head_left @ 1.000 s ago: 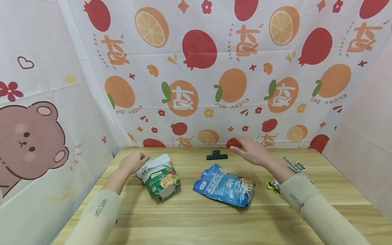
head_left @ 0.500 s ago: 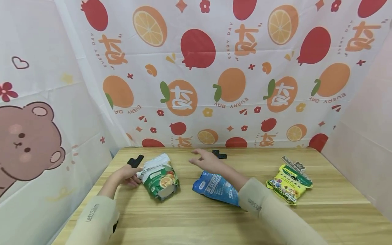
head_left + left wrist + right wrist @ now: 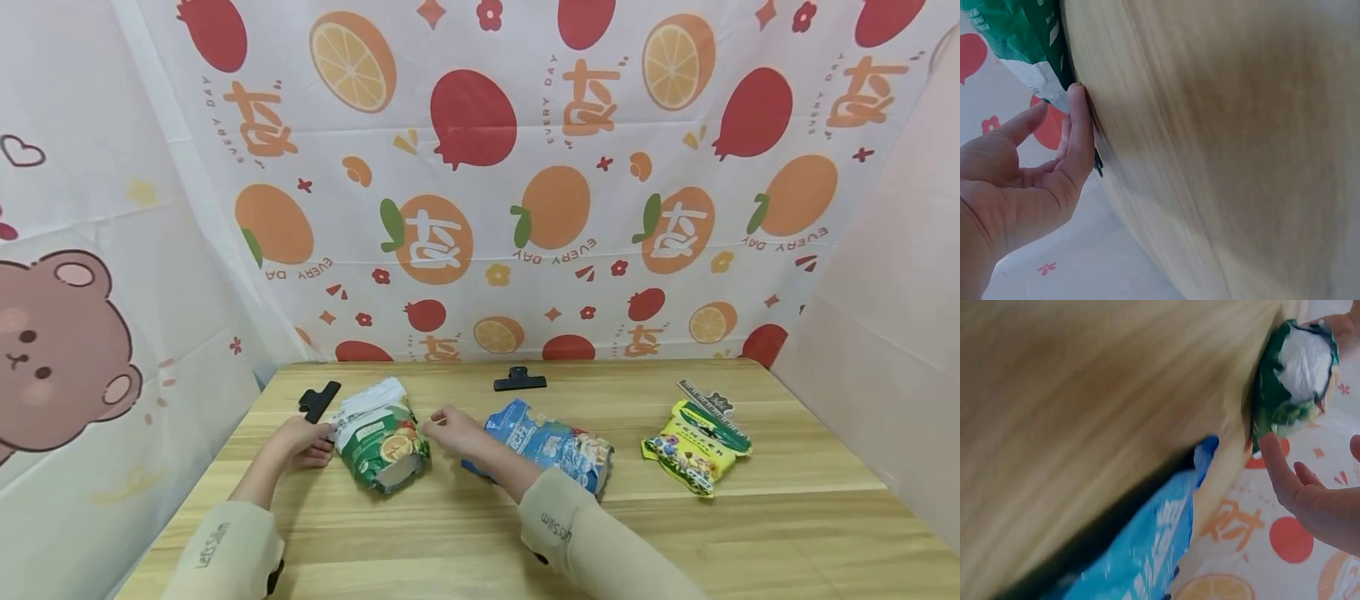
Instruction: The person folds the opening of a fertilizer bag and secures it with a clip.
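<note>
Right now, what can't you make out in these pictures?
Head view: part of the blue pouch, hidden behind the right forearm.
Head view: fine print on the yellow-and-green bag, too small.
Left wrist view: rest of the green-and-white bag, cut off at the top-left corner.

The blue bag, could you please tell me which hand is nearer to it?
Right. The right hand is by the left end of the blue bag; the left hand is farther away, left of the green-and-white bag.
</note>
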The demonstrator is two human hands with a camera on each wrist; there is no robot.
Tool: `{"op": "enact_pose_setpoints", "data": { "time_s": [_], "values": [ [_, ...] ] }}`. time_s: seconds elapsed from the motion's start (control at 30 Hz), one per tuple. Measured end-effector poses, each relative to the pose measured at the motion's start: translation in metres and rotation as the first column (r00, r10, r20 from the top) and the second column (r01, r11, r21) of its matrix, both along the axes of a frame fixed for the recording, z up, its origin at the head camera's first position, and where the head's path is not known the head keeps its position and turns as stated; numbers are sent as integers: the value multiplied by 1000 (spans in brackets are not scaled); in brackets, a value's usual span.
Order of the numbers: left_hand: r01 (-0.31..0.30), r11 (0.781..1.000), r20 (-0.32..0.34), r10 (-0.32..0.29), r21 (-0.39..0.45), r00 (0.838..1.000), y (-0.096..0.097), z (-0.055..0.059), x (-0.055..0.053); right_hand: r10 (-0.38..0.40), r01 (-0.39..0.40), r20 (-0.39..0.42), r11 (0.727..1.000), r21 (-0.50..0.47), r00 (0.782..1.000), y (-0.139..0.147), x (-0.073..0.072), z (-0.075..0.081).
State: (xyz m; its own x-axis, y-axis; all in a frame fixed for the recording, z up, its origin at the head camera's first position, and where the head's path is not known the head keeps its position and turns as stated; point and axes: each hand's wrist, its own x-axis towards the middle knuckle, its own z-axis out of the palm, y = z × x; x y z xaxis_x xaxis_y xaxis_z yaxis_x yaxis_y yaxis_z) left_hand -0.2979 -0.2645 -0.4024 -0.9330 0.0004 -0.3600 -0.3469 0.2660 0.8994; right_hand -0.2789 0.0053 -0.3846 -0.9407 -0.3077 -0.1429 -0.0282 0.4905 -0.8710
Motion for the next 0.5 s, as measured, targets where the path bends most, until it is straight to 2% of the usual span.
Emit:
{"op": "enact_pose_setpoints", "data": {
  "time_s": [0.07, 0.27, 0.4, 0.5],
  "values": [
    [2, 1000, 7, -2, 2, 1000, 0, 0, 1, -2, 2, 25, 1000, -27, 1000, -4, 1, -2],
    [-11, 996, 18, 12, -83, 1000, 1, 0, 3, -20, 22, 54, 999, -46, 998, -16, 4, -11],
    [-8, 998, 16, 9, -61, 1000, 1, -1, 4, -42, 45, 67, 998, -49, 997, -21, 7, -17],
    [-28, 999, 3, 29, -38, 1000, 2, 0, 4, -67, 70, 57, 996, -51, 996, -24, 8, -20]
  ]
}}
